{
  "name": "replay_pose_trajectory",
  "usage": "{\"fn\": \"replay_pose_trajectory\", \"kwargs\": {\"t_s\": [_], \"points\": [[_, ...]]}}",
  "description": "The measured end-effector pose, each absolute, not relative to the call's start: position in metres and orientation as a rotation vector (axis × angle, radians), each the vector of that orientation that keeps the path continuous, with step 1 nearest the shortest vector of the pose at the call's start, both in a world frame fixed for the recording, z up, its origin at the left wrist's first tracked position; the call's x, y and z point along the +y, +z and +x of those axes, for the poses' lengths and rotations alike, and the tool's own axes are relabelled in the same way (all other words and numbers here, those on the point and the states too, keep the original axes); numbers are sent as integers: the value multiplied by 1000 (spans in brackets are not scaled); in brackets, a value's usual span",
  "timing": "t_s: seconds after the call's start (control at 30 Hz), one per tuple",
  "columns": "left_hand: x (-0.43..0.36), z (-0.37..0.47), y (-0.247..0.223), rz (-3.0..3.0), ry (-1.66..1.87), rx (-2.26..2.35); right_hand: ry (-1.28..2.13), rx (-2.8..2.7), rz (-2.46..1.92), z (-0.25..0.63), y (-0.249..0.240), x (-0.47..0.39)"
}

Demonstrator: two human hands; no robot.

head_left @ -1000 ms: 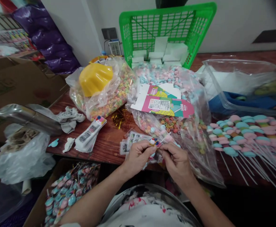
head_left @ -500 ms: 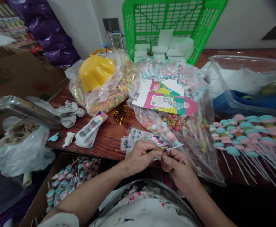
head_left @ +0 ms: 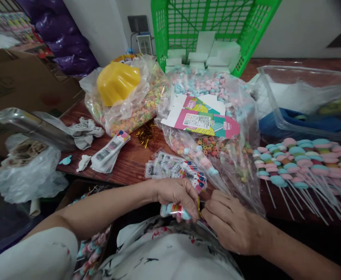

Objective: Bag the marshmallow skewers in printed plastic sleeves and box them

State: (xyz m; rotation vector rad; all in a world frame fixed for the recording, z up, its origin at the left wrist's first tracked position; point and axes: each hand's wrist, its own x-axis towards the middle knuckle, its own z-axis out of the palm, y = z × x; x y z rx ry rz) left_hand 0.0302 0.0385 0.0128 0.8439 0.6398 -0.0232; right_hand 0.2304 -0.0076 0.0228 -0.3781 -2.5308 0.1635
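Observation:
My left hand (head_left: 179,196) is closed round a clear-wrapped candy skewer (head_left: 174,210) with blue, white and red pieces, held low in front of the shirt. A thin gold tie (head_left: 199,206) stands at the wrapper's end, between the two hands. My right hand (head_left: 231,221) is closed beside it, fingertips pinched at the tie; the stick is hidden. Just beyond the hands lie printed clear wrappers (head_left: 173,165) on the wooden table. Gold ties (head_left: 145,136) lie in a small pile behind them.
Unwrapped candy skewers (head_left: 304,159) are piled at the right. Bags of ring candy (head_left: 135,116), a green basket (head_left: 159,35) and a clear tub (head_left: 304,72) stand behind. A steel flask (head_left: 36,128) and label stack (head_left: 109,153) are at the left, wrapped skewers in a box below.
Both hands have come down and closer to the body. The wrapped candy now shows under my left hand, and my right hand has turned with its back upward. The view has shifted slightly.

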Motion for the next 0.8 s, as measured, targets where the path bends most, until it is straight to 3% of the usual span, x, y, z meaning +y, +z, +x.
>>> {"fn": "replay_pose_trajectory", "kwargs": {"t_s": [0.47, 0.8], "points": [[42, 43, 25, 985, -308, 346, 160, -2612, -201, 236, 21, -19], [47, 47, 15, 1106, -323, 109, 87, -2555, -190, 218, 39, -11]]}}
